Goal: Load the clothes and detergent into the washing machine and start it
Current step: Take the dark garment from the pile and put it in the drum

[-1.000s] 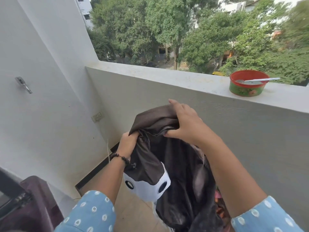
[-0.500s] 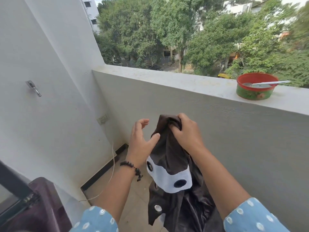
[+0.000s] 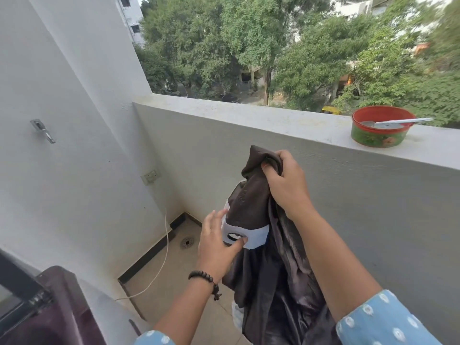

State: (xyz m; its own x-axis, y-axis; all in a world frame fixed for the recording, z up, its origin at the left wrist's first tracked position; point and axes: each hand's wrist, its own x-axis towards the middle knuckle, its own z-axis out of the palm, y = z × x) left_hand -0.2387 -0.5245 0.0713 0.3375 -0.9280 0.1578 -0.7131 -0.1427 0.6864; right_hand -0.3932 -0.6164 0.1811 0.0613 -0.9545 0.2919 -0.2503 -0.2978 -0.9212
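Dropping lower since the earlier frame, the left hand (image 3: 215, 247) is touching the dark garment (image 3: 268, 265) at its white band with spread fingers, while the right hand (image 3: 286, 185) is gripping the bunched top.

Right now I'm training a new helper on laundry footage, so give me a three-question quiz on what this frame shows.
1. True or false: the right hand grips the top of the dark garment.
2. Which part of the garment does the left hand touch? A) the white band with holes B) the bottom hem C) nothing
3. Fill in: the red-rimmed bowl with the spoon stands on the balcony ____.

Key: 1 true; 2 A, on the white band; 3 ledge.
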